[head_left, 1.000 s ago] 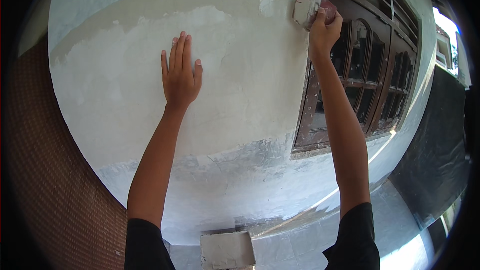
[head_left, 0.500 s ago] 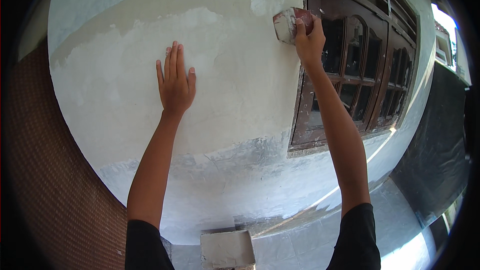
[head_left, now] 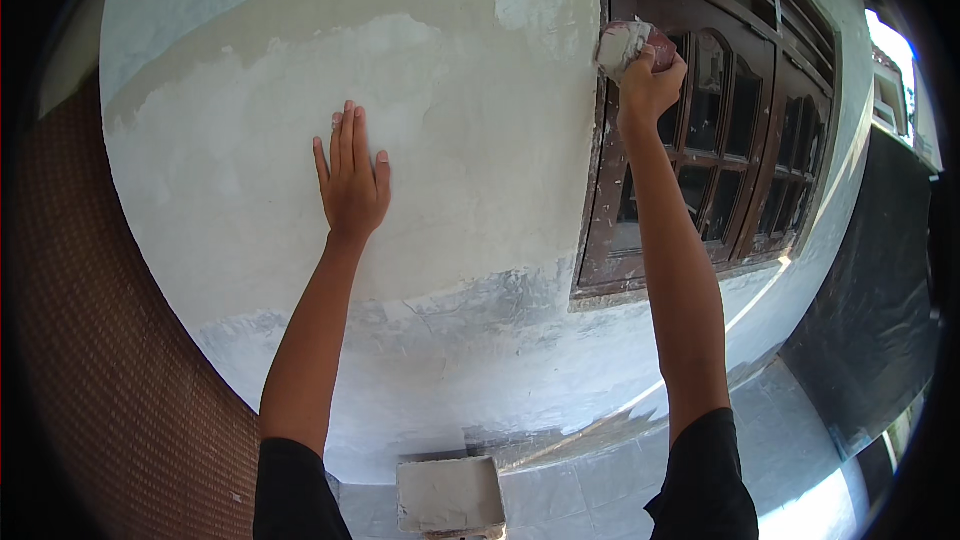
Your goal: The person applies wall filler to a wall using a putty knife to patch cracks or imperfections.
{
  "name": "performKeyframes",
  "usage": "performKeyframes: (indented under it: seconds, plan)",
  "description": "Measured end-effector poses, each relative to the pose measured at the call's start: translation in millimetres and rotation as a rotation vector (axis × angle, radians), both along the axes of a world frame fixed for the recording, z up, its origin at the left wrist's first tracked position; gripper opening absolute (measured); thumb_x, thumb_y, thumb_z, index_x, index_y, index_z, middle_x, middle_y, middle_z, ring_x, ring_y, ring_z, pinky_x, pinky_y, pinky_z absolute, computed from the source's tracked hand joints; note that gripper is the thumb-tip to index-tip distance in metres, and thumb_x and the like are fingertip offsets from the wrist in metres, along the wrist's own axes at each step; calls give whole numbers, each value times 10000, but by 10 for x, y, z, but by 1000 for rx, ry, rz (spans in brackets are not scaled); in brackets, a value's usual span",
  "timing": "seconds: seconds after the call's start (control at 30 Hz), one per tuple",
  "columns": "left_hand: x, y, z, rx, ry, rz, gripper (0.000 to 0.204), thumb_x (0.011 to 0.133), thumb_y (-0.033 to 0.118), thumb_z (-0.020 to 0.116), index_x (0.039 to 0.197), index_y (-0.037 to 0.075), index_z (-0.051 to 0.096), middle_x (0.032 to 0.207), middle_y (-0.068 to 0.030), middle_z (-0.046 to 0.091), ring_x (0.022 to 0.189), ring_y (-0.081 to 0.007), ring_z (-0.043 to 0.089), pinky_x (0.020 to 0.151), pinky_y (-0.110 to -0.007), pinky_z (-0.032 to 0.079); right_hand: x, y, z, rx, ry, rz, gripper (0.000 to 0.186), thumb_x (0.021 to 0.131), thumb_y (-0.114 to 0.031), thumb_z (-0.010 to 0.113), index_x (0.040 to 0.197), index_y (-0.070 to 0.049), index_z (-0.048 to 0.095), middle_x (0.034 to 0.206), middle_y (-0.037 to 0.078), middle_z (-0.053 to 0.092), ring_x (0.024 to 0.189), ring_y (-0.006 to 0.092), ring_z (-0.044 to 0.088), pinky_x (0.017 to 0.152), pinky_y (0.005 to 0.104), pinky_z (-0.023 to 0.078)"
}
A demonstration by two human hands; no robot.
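My left hand [head_left: 352,185] lies against the pale wall [head_left: 480,170], fingers stretched upward and thumb apart, holding nothing. Up at the right, my right hand [head_left: 650,90] grips a putty scraper [head_left: 622,46] with a reddish-brown back and whitish paste smeared over its blade. The scraper is beside the window frame's left edge, in front of the dark brown wooden window [head_left: 690,140]; whether it touches the frame I cannot tell. A lighter patch of filler [head_left: 535,8] shows on the wall just left of it.
Below, between my arms, stands a rectangular tray [head_left: 452,495] with greyish paste in it. A brown woven screen [head_left: 130,340] curves along the left. Grey tiled floor [head_left: 600,490] lies at the bottom, and a dark sheet [head_left: 870,290] hangs at the right.
My right hand has moved right with the scraper, from the wall patch to the window frame's edge. My left hand stays flat on the wall, slightly lower in view.
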State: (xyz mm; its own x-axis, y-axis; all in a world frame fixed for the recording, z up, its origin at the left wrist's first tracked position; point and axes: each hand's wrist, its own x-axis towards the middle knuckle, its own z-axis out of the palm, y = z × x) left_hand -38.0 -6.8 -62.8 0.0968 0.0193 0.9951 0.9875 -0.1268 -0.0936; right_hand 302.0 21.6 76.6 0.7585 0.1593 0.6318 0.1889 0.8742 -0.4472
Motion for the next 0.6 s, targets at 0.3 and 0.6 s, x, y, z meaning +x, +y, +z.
performKeyframes:
  seconds: [0.3, 0.6]
  plan:
    - [-1, 4, -10, -18, 1, -7, 626, 974, 183, 458, 1561, 67, 273, 1620, -73, 295, 1493, -250, 280, 1220, -513, 129, -79, -4, -34, -114, -37, -63, 306, 948, -144, 606, 1205, 17, 560, 1076, 207, 679, 996, 337, 670, 906, 410, 503]
    - [-4, 3, -6, -14, 4, -8, 624, 971, 181, 466, 1556, 65, 285, 1612, -79, 313, 1492, -254, 287, 1217, -514, 144, -129, 44, -51, -87, -214, -96, 329, 954, -192, 620, 1197, 23, 566, 1050, 197, 673, 963, 282, 666, 879, 393, 506]
